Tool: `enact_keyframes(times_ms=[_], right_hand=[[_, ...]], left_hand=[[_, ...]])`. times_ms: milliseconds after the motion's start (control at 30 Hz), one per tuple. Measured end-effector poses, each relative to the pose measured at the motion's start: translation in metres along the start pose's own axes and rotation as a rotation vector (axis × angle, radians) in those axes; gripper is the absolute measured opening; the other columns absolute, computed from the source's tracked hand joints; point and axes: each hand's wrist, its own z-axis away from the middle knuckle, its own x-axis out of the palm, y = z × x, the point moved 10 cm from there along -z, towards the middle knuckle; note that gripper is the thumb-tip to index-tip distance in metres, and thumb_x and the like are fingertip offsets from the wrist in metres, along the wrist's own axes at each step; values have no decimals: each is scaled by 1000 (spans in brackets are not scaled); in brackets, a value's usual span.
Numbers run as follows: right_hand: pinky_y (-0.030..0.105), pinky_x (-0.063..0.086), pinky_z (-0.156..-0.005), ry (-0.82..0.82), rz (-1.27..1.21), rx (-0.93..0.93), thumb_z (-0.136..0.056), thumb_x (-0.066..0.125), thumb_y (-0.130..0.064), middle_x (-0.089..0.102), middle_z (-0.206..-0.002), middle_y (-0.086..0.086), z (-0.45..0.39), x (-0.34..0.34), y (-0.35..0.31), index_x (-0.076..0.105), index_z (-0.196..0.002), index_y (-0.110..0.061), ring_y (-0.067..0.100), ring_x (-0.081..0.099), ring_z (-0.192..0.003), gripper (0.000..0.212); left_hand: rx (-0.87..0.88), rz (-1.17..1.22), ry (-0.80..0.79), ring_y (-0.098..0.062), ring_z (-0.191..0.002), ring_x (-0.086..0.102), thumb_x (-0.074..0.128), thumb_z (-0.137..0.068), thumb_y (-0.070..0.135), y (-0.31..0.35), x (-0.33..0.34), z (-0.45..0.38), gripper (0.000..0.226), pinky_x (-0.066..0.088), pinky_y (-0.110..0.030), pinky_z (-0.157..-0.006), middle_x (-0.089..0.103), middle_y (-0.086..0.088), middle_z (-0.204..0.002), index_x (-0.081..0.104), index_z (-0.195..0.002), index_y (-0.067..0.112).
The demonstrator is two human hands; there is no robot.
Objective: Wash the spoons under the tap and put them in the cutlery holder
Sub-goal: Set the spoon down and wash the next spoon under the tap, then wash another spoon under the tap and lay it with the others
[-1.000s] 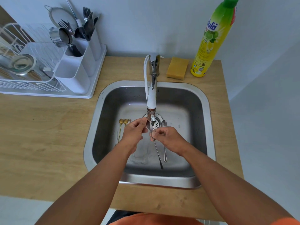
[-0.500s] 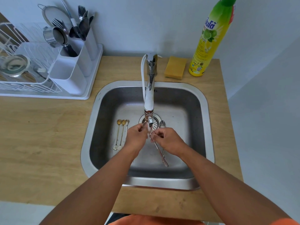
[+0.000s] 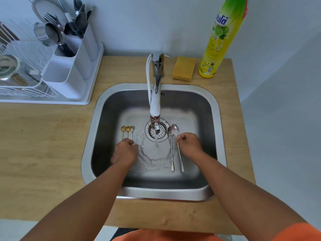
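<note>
Water runs from the tap (image 3: 155, 108) into the steel sink (image 3: 215, 119). Three small spoons, two of them gold (image 3: 128, 129), lie at the sink's left. My left hand (image 3: 125, 151) covers their handles with curled fingers. Two long silver spoons lie right of the drain. One silver spoon (image 3: 172, 153) lies free. My right hand (image 3: 189, 143) pinches the stem of the other silver spoon (image 3: 181, 160), whose handle rests on the sink floor. The white cutlery holder (image 3: 69, 73) stands at the back left, with forks and spoons in its far compartments.
A white dish rack (image 3: 20, 94) with a metal bowl and cup sits left of the holder on the wooden counter. A yellow sponge (image 3: 183, 70) and a yellow-green dish soap bottle (image 3: 220, 40) stand behind the sink on the right.
Both hands have left the water stream and parted. The right hand brought its silver spoon down beside the other one. The left hand moved left onto the small spoons' handles.
</note>
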Motion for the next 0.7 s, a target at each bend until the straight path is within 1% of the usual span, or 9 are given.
enact_keyframes(times_ms=[67, 167, 267, 333, 400, 467, 567, 633, 700], right_hand=[[36, 59, -73, 18, 22, 36, -95, 55, -20, 75, -84, 3, -6, -3, 2, 73, -81, -14, 27, 71, -84, 24], [36, 58, -76, 31, 50, 71, -96, 53, -17, 74, -89, 7, -11, -1, 3, 69, -76, -16, 30, 71, -88, 26], [39, 60, -89, 34, 92, 125, -99, 54, -20, 76, -105, 14, -14, 5, 7, 76, -94, -10, 34, 71, -101, 25], [37, 59, -89, 44, 107, 156, -99, 55, -18, 75, -110, 16, -15, 7, 11, 76, -99, -7, 34, 70, -105, 24], [32, 58, -83, 55, 103, 175, -98, 56, -15, 75, -110, 16, -16, 8, 15, 75, -96, -6, 34, 70, -104, 21], [29, 57, -81, 65, 103, 192, -99, 57, -20, 75, -108, 16, -17, 9, 18, 77, -98, -4, 34, 71, -101, 25], [32, 59, -81, 81, 112, 207, -100, 55, -27, 74, -106, 16, -19, 10, 19, 77, -98, -5, 34, 70, -94, 31], [33, 59, -79, 95, 140, 212, -97, 55, -28, 73, -108, 16, -18, 10, 19, 75, -100, -5, 33, 69, -90, 31], [34, 59, -77, 96, 173, 212, -92, 56, -28, 72, -111, 14, -16, 10, 19, 72, -102, -7, 34, 68, -90, 28]], left_hand=[[-28, -107, 8, -24, -86, 60, 66, -92, 38, -11, -1, -3, 9, 47, -34, -75, 62, 4, -95, 65, -98, 31], [-23, -201, 11, -27, -87, 62, 67, -93, 38, -17, 2, -6, 9, 47, -35, -76, 65, 1, -96, 67, -95, 29], [1, -308, 16, -27, -83, 65, 66, -96, 42, -16, 5, -4, 19, 53, -36, -76, 69, -2, -93, 70, -91, 24], [5, -344, -1, -28, -83, 68, 64, -98, 44, -16, 8, -3, 25, 59, -41, -80, 72, -5, -92, 74, -94, 21], [0, -376, -18, -28, -84, 68, 60, -101, 42, -16, 10, -1, 28, 59, -41, -80, 70, -6, -92, 71, -94, 18], [-5, -425, -50, -26, -82, 65, 56, -103, 36, -15, 14, -1, 24, 53, -38, -74, 66, -5, -90, 66, -93, 16], [-33, -454, -122, -24, -77, 61, 54, -101, 33, -15, 22, -2, 23, 47, -36, -70, 61, -2, -84, 62, -87, 16], [-51, -447, -158, -20, -71, 58, 54, -101, 37, -16, 27, -1, 28, 46, -34, -67, 61, -1, -82, 59, -81, 18], [-55, -440, -186, -19, -72, 60, 51, -101, 40, -17, 30, 0, 29, 44, -32, -63, 64, -2, -83, 59, -82, 19]])
